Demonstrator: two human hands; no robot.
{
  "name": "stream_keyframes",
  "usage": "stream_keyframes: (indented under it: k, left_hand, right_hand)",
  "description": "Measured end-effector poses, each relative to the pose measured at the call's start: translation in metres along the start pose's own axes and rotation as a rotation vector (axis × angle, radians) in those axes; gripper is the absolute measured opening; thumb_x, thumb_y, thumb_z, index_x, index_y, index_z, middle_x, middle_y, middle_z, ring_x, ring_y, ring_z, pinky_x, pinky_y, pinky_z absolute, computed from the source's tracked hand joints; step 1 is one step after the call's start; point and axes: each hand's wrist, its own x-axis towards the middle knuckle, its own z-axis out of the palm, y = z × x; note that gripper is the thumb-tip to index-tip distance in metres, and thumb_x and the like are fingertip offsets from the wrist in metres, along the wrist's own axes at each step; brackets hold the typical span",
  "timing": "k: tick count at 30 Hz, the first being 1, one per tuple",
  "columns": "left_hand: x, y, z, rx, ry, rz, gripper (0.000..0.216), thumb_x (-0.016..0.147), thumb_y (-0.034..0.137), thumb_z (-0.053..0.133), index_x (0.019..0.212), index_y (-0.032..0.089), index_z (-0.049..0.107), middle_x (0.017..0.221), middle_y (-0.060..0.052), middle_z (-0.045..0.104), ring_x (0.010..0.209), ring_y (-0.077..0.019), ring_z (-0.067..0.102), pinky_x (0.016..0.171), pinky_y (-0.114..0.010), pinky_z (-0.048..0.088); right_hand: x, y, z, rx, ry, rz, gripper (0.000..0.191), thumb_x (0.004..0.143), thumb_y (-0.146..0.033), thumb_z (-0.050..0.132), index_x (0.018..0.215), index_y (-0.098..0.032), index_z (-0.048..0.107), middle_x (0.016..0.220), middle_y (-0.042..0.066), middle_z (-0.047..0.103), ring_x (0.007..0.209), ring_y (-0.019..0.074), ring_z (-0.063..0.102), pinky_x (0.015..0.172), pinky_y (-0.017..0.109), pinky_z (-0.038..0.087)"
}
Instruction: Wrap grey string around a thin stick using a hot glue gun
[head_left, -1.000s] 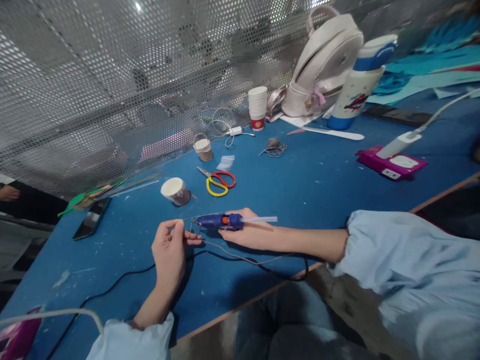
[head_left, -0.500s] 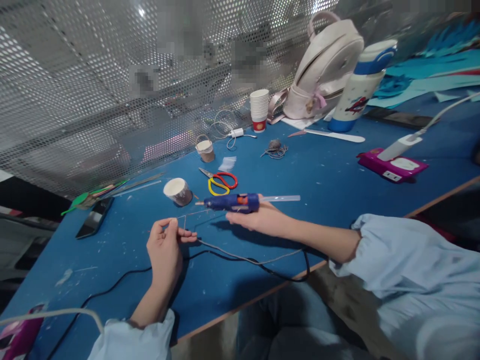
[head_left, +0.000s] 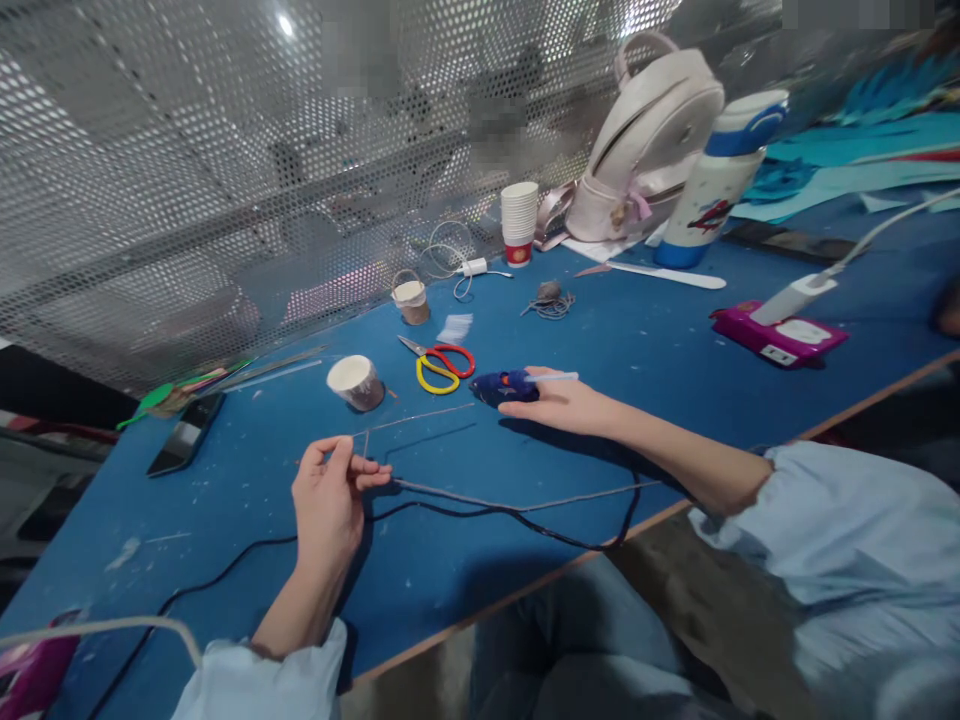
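Note:
My left hand (head_left: 330, 505) is closed, thumb and finger pinching one end of a thin stick (head_left: 420, 417) that points right above the table. A grey cord (head_left: 480, 499) trails from its fingers to the right and also loops up to the stick. My right hand (head_left: 566, 403) grips a dark blue hot glue gun (head_left: 495, 388), with a clear glue stick (head_left: 559, 377) jutting from its back. Its nozzle points left, beyond the stick's free end. Scissors (head_left: 439, 368) with red and yellow handles lie behind, beside a cardboard cup (head_left: 356, 384).
A small basket-like cup (head_left: 411, 301), a ball of grey cord (head_left: 551, 299) and stacked paper cups (head_left: 519, 225) stand farther back. A bottle (head_left: 716, 185), backpack (head_left: 637, 140) and pink power strip (head_left: 784, 335) are rightward. A black cable (head_left: 247, 548) crosses the table; a phone (head_left: 186, 437) lies left.
My right hand has drawn the glue gun to the right and slightly back, off the stick. My left hand stays nearly where it was, still pinching the stick.

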Motion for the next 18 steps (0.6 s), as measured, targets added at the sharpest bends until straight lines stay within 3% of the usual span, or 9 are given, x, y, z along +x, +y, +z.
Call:
stream_keyframes:
  k: [4, 7, 9, 10, 14, 18]
  left_hand:
    - [-0.001, 0.001, 0.000, -0.010, 0.001, 0.004, 0.021, 0.070, 0.029, 0.068, 0.079, 0.018, 0.052, 0.044, 0.006, 0.060, 0.040, -0.0151, 0.062, 0.046, -0.026, 0.053]
    - [-0.003, 0.001, 0.000, -0.018, -0.018, 0.006, 0.022, 0.070, 0.029, 0.068, 0.080, 0.018, 0.052, 0.044, 0.006, 0.060, 0.041, -0.0157, 0.062, 0.046, -0.026, 0.053]
    - [-0.006, 0.001, 0.002, -0.014, -0.034, 0.003, 0.023, 0.070, 0.030, 0.068, 0.080, 0.018, 0.051, 0.044, 0.006, 0.060, 0.042, -0.0163, 0.063, 0.045, -0.026, 0.053]
    - [-0.007, 0.001, 0.003, -0.011, -0.048, -0.001, 0.023, 0.070, 0.030, 0.068, 0.080, 0.018, 0.051, 0.044, 0.005, 0.060, 0.042, -0.0164, 0.063, 0.045, -0.026, 0.053]
    - [-0.014, -0.001, 0.006, 0.009, -0.106, -0.020, 0.024, 0.071, 0.032, 0.068, 0.082, 0.018, 0.051, 0.045, 0.005, 0.060, 0.043, -0.0163, 0.063, 0.044, -0.025, 0.053]
    - [-0.018, -0.002, 0.007, 0.011, -0.134, -0.035, 0.025, 0.070, 0.032, 0.068, 0.083, 0.018, 0.051, 0.045, 0.005, 0.060, 0.043, -0.0163, 0.063, 0.044, -0.025, 0.052]
  right_hand:
    - [-0.029, -0.002, -0.026, -0.248, 0.092, 0.051, 0.041, 0.076, -0.057, 0.055, 0.080, -0.017, 0.062, 0.076, 0.004, 0.063, 0.065, 0.0161, 0.055, 0.058, 0.025, 0.036]
    - [-0.063, -0.016, -0.046, -0.457, 0.347, 0.117, 0.036, 0.079, -0.052, 0.055, 0.067, -0.018, 0.056, 0.062, 0.002, 0.059, 0.057, 0.0161, 0.052, 0.056, 0.027, 0.033]
    - [-0.079, -0.035, -0.051, -0.457, 0.537, 0.034, 0.030, 0.085, -0.042, 0.051, 0.068, -0.018, 0.055, 0.062, 0.002, 0.058, 0.057, 0.0156, 0.052, 0.058, 0.028, 0.036]
    - [-0.083, -0.046, -0.050, -0.418, 0.557, -0.069, 0.026, 0.087, -0.037, 0.050, 0.072, -0.017, 0.056, 0.066, 0.003, 0.060, 0.060, 0.0157, 0.054, 0.060, 0.028, 0.038]
    - [-0.058, -0.086, -0.020, -0.325, 0.377, -0.522, 0.017, 0.089, -0.028, 0.048, 0.089, -0.014, 0.058, 0.086, 0.009, 0.064, 0.083, 0.0188, 0.058, 0.074, 0.030, 0.044]
    - [-0.009, -0.096, 0.027, -0.429, 0.220, -0.572, 0.019, 0.086, -0.027, 0.054, 0.097, -0.012, 0.055, 0.096, 0.011, 0.061, 0.087, 0.0214, 0.056, 0.069, 0.031, 0.043]
